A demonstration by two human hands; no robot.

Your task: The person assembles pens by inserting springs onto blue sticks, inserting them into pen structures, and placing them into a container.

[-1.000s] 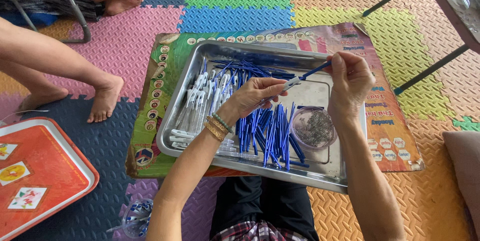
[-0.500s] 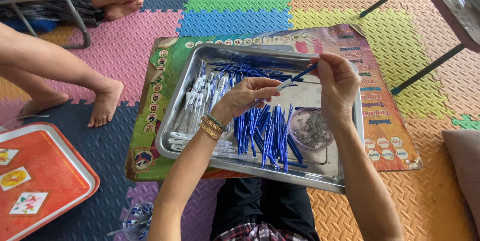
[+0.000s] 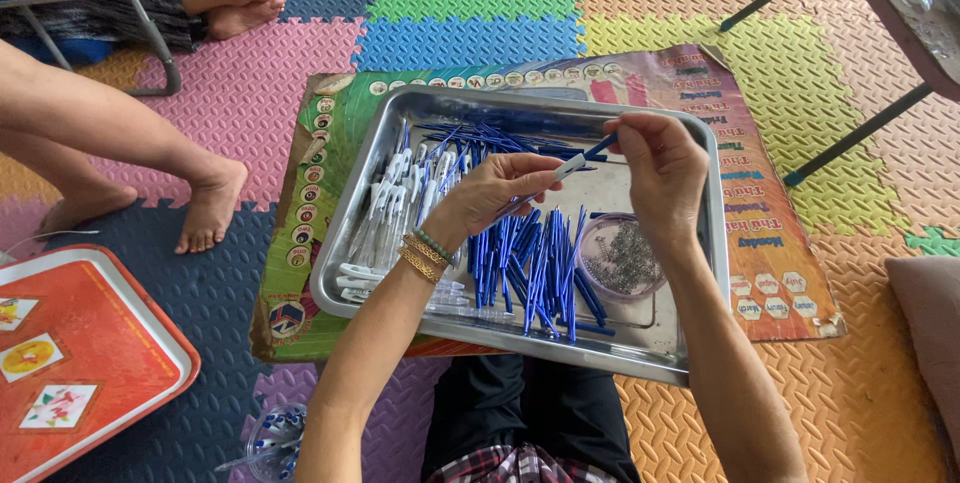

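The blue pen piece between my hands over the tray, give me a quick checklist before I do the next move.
1. Blue pen piece pinched at both ends by left hand and right hand: ok.
2. Piece held above the metal tray, not past its rim: ok.
3. Small clear dish of tiny parts upright inside the tray: ok.
4. Blue parts pile within easy reach: ok.
5. Parts fully seated together: cannot tell.
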